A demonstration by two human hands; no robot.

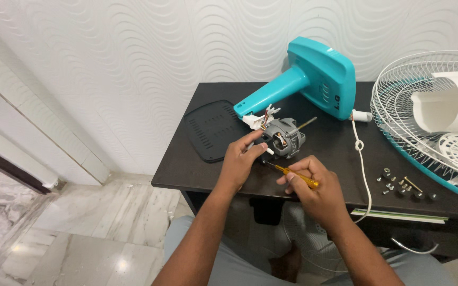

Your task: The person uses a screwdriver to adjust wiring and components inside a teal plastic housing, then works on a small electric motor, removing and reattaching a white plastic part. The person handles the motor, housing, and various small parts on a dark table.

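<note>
The grey fan motor [283,135] sits on the dark table [324,153], just in front of the teal fan housing [314,79]. The left hand [238,160] reaches to its near side — fingers [250,142] curled around the motor's left edge, thumb and forefinger touching the casing, steadying it rather than lifting it. The right hand [314,188] is closed around the orange handle of a small screwdriver [292,173], its tip pointing up-left to the motor's lower edge, just beside the left fingertips. A cluster of screws and nuts [404,186] lies well apart to the right, near the white wire fan guard [425,111]. A black vented cover [210,130] lies left of the motor.
</note>
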